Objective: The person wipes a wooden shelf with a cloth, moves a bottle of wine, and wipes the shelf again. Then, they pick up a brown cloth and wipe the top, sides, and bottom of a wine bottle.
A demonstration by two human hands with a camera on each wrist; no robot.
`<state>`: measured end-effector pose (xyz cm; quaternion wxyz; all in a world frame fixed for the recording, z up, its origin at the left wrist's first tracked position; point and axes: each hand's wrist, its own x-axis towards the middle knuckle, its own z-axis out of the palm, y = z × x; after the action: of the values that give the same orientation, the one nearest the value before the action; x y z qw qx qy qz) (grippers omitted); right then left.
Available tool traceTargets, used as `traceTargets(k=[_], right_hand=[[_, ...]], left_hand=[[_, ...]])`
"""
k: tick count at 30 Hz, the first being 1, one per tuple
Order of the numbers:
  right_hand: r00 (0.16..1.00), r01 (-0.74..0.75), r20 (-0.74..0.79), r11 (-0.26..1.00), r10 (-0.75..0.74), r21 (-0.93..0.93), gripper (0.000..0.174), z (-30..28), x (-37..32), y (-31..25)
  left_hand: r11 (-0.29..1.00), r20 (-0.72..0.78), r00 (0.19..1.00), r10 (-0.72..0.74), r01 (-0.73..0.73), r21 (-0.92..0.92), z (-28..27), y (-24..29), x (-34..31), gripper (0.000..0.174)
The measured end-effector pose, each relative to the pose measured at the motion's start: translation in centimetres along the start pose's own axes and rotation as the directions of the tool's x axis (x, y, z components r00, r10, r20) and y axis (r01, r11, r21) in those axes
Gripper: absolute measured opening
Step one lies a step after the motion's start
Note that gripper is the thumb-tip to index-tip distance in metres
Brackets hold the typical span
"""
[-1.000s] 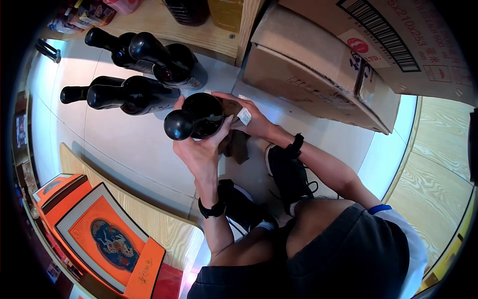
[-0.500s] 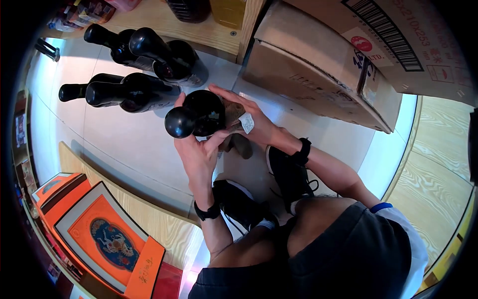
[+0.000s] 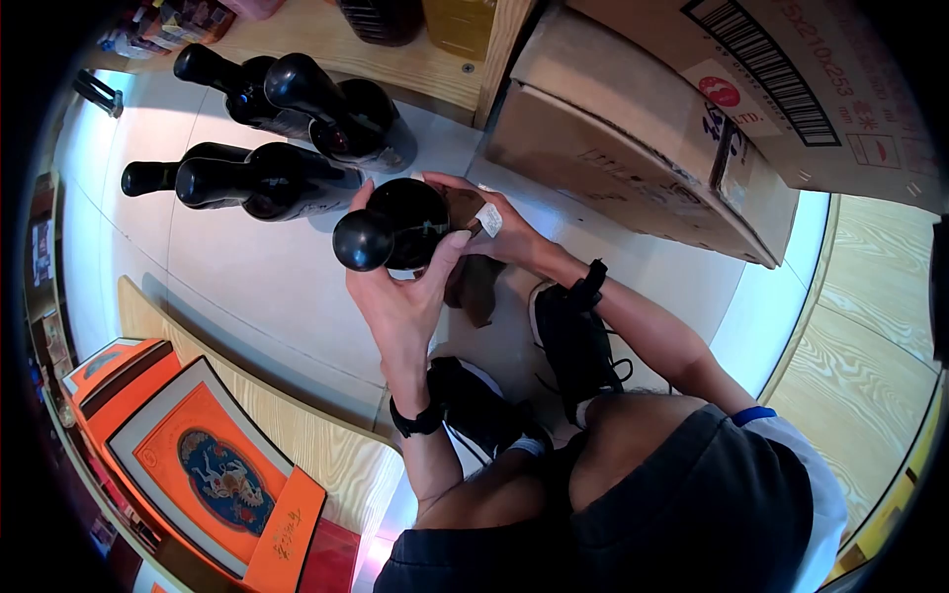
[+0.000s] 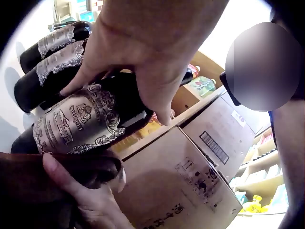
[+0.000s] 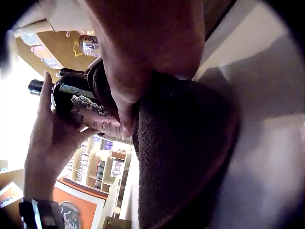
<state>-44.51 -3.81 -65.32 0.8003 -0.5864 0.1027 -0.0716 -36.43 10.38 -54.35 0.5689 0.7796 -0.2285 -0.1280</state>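
Note:
A dark bottle (image 3: 413, 219) with a black top points up toward the head camera between both hands. My left hand (image 3: 400, 306) grips it around the shoulder, thumb on the near side. My right hand (image 3: 509, 237) pinches a brown cloth (image 3: 473, 295) against the bottle's side; a white tag (image 3: 489, 219) hangs by its fingers. In the left wrist view the bottle's ornate silver label (image 4: 78, 121) faces the camera, with the cloth (image 4: 57, 181) around its lower part. The right wrist view shows the cloth (image 5: 181, 148) draping below the right hand (image 5: 143, 52).
Several dark bottles (image 3: 297, 183) stand on the tiled floor at the upper left. Cardboard boxes (image 3: 613, 168) are at the upper right, beside a wooden shelf (image 3: 415, 69). An orange box (image 3: 217, 474) with a blue emblem lies at the lower left.
The bottle and both hands have shifted slightly in the head view. The right hand moved outward and back, and the cloth's hanging end swung and changed shape.

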Motion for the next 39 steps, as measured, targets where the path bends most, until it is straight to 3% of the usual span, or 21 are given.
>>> traceTargets(k=[4, 6, 7, 9, 10, 12, 15, 18, 22, 25, 27, 30, 35, 39], right_hand=[[0.997, 0.067, -0.023, 0.992, -0.07, -0.109, 0.099, -0.4, 0.2, 0.8], [0.999, -0.034, -0.038, 0.998, 0.031, -0.062, 0.097, -0.2, 0.1, 0.6], [0.999, -0.035, -0.038, 0.998, 0.032, -0.06, 0.097, -0.2, 0.1, 0.8], [0.996, 0.071, -0.039, 0.986, -0.078, -0.148, 0.095, -0.3, 0.3, 1.3], [0.996, 0.072, -0.037, 0.987, -0.078, -0.146, 0.095, -0.3, 0.3, 1.4], [0.999, 0.021, -0.027, 0.996, -0.024, -0.082, 0.093, -0.3, 0.3, 1.3], [0.998, 0.043, -0.032, 0.993, -0.047, -0.11, 0.089, -0.4, 0.3, 1.2], [0.994, 0.09, -0.044, 0.989, -0.095, -0.116, 0.085, -0.1, 0.4, 1.3], [0.999, -0.009, -0.049, 0.999, 0.007, -0.039, 0.083, 0.2, 0.1, 1.0], [0.998, 0.001, -0.065, 0.984, -0.012, -0.179, 0.082, 0.7, 0.3, 0.7], [0.984, 0.153, -0.05, 0.948, -0.174, -0.277, 0.082, 1.0, 0.2, 1.0], [0.966, 0.243, -0.027, 0.939, -0.257, -0.244, 0.082, 2.2, 0.4, 1.1], [0.97, 0.242, 0.049, 0.929, -0.238, -0.279, 0.082, 3.9, 0.5, 1.1], [0.973, 0.221, 0.146, 0.896, -0.177, -0.385, 0.086, 5.2, 1.0, 1.2]], left_hand=[[0.997, -0.053, 0.996, 0.069, -0.067, 0.023, 0.3, 0.2, 0.6, 0.086], [0.98, -0.101, 0.975, 0.199, -0.196, 0.043, 0.1, -0.3, 1.2, 0.077], [0.98, -0.1, 0.975, 0.198, -0.195, 0.045, 0.0, -0.2, 1.2, 0.077], [0.994, -0.069, 0.992, 0.107, -0.107, -0.003, -0.1, 0.6, 1.4, 0.055], [0.994, -0.069, 0.992, 0.107, -0.107, 0.0, 0.1, 0.7, 1.4, 0.055], [0.978, -0.066, 0.988, 0.14, -0.149, -0.147, 0.6, 0.8, 1.6, 0.031], [0.972, -0.078, 0.973, 0.215, -0.221, -0.074, 0.9, 0.0, 1.7, 0.02], [0.974, -0.094, 0.975, 0.202, -0.21, -0.086, 1.1, 0.2, 1.6, 0.011], [0.978, -0.108, 0.98, 0.169, -0.18, -0.105, 1.1, 0.7, 1.6, 0.009], [0.975, -0.13, 0.977, 0.171, -0.187, -0.123, 0.7, 1.0, 1.5, 0.008], [0.967, -0.145, 0.976, 0.161, -0.185, -0.176, 0.4, 1.1, 1.2, 0.007], [0.96, -0.157, 0.961, 0.226, -0.247, -0.131, -0.7, 0.6, 0.8, 0.008], [0.973, -0.166, 0.964, 0.21, -0.222, -0.062, -2.8, 1.1, -0.1, 0.01], [0.976, -0.303, 0.944, 0.127, -0.173, -0.129, -5.0, 0.7, -1.2, 0.013]])
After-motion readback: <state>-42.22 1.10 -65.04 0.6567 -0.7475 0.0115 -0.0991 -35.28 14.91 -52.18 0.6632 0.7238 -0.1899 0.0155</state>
